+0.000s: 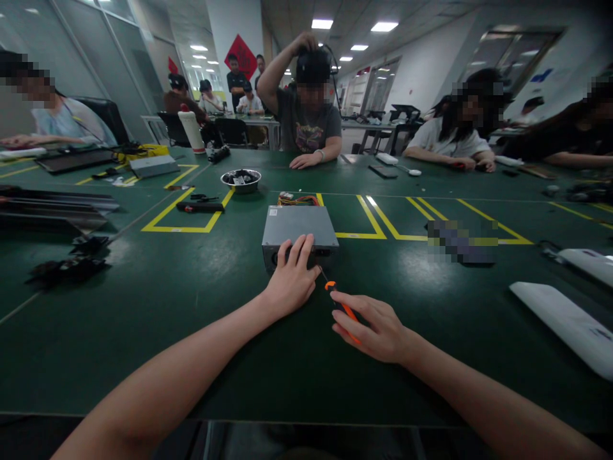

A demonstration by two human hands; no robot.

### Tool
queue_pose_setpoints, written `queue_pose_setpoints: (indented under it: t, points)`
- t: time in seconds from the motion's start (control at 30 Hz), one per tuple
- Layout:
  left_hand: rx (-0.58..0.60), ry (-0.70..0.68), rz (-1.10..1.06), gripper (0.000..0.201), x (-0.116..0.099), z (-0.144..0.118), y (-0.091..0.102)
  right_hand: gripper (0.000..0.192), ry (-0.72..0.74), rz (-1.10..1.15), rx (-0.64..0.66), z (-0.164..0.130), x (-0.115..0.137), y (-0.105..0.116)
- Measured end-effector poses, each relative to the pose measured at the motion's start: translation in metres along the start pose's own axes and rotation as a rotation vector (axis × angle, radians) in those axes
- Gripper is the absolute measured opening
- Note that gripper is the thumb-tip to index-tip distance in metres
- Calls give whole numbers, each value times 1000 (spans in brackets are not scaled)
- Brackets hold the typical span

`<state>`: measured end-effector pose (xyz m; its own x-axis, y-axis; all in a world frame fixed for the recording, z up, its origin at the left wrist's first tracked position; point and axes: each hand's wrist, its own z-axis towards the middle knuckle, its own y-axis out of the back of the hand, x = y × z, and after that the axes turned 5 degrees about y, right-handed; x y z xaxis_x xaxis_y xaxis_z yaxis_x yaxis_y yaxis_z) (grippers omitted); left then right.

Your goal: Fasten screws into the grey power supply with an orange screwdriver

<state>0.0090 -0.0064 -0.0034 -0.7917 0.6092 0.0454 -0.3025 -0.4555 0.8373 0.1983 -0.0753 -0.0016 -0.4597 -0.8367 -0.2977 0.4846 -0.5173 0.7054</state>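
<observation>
A grey metal computer power supply (301,223) stands on the green table in front of me, a bundle of coloured cables (299,200) at its far side. My left hand (293,276) lies against its front, fingers stretched up over the top edge. The thumb of that hand is close to the screwdriver's tip. In my right hand (371,324) is a screwdriver (352,316) with an orange and black handle, held between thumb and fingers. Its thin shaft points up and left to the lower right of the unit's front; whether the tip touches a screw I cannot tell.
Beyond the unit stands a metal bowl (241,181) with dark small parts. A black tool (201,207) lies inside yellow tape markings. Metal panels (52,211) are at left, white long objects (565,326) at right. A person (306,108) sits opposite, a hand on the table.
</observation>
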Motion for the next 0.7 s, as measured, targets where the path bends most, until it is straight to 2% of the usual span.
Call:
queue_pose_setpoints:
  t: [0.33, 0.5, 0.7]
  points:
    - [6, -10, -7, 21, 1, -1, 2, 21, -68, 14, -53, 5, 0, 6]
    - [-11, -12, -5, 18, 1, 0, 1, 20, -40, 4, 15, 8, 3, 4]
    - [-30, -6, 16, 21, 0, -1, -3, 32, -3, 48, 117, 6, 10, 1]
